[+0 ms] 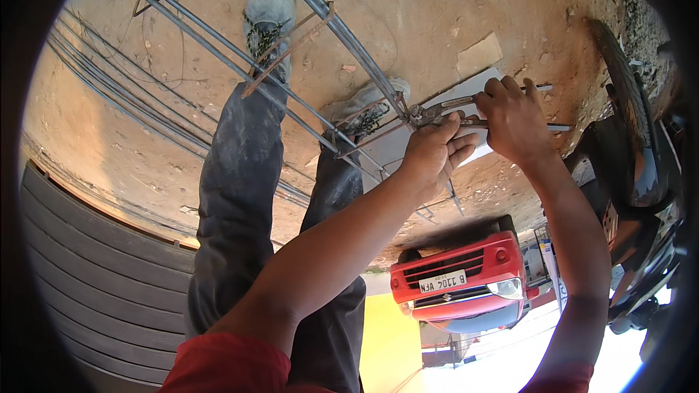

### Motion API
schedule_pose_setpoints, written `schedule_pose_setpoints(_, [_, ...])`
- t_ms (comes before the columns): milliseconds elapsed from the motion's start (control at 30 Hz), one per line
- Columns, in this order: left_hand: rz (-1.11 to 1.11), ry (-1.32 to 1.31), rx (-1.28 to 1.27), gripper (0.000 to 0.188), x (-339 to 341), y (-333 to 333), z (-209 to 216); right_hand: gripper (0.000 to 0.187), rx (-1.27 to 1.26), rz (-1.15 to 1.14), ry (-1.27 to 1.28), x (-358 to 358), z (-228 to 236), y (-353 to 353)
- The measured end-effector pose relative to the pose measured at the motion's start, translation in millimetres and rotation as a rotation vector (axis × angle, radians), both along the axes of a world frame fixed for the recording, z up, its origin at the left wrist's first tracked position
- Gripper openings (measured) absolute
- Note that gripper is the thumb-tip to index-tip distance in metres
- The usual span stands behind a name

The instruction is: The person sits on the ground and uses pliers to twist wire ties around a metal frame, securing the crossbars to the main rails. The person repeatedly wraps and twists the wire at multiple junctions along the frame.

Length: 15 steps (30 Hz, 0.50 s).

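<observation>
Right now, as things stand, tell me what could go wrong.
The left hand is close to the head of the pincers in the right hand, so a slip might pinch its fingers. Bars of the steel frame pass close by the shoes, so a shifting frame could knock a foot.

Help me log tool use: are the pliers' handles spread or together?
Spread: the pliers show two handle ends standing apart beyond the right hand.
</observation>
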<state>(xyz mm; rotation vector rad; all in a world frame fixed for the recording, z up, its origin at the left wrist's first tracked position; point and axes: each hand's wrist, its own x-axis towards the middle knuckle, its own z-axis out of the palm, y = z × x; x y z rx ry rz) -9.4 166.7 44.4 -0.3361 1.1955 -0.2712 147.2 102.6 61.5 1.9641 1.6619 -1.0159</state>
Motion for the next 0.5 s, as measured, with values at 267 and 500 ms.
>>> schedule_pose_setpoints(267, [0.020, 0.095, 0.138, 0.032, 0, -19, 11, 0.013, 0.118, -0.147, 0.185, 10, -5, -3])
schedule_pose_setpoints(500, [-0.487, 0.265, 0.592, 0.060, -32, -44, 29, 0.015, -0.063, -0.498, 0.098, -40, 35, -28])
